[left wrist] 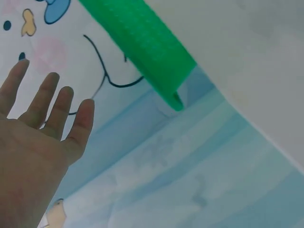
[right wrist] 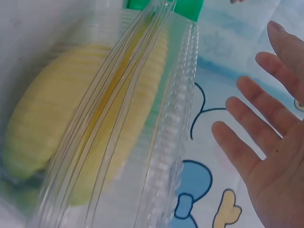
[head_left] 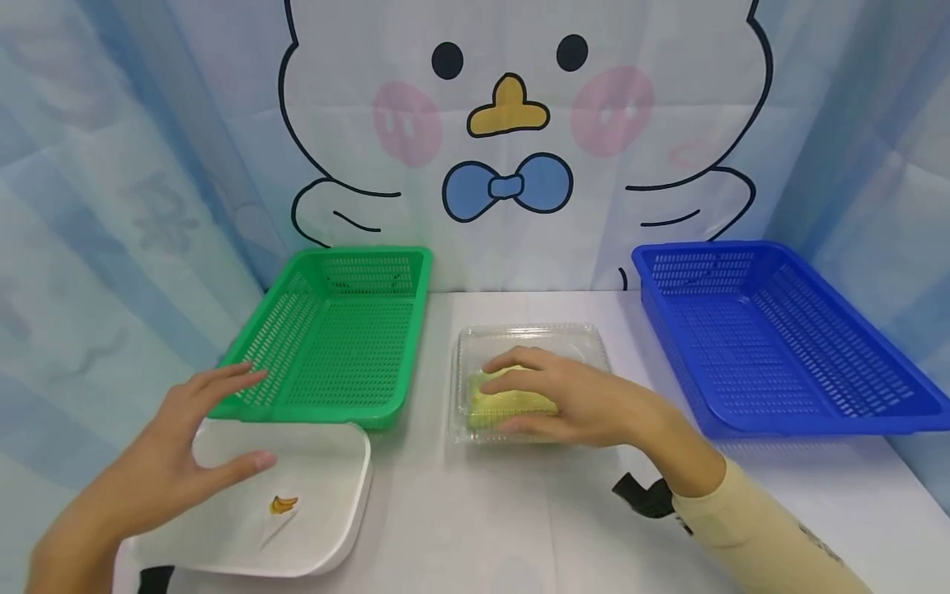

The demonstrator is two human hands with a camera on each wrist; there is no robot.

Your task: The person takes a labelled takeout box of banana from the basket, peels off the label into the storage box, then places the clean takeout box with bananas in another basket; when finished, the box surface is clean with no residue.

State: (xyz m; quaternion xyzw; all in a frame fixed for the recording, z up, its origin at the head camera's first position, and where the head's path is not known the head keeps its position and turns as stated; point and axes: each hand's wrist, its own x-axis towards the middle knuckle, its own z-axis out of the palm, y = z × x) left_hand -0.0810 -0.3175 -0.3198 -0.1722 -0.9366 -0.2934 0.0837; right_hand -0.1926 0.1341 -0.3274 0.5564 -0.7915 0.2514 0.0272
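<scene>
A clear plastic clamshell box (head_left: 534,337) with its lid down sits on the white table, with yellow-green fruit (head_left: 512,404) inside. Over it hovers my right hand (head_left: 575,400), fingers spread. In the right wrist view, the box's ridged edge (right wrist: 183,95) and long yellow fruit (right wrist: 57,99) appear beside the right hand (right wrist: 280,147), which holds nothing. My left hand (head_left: 166,458) reaches over a white tray (head_left: 334,495), fingers and thumb apart and holding nothing. The left wrist view shows the left hand (left wrist: 42,137) with fingers extended below the green basket (left wrist: 152,52).
Behind the white tray stands a green basket (head_left: 364,363). A blue basket (head_left: 779,363) is at the right. The white tray bears a small banana picture (head_left: 283,504). A printed curtain (head_left: 512,247) hangs behind the table.
</scene>
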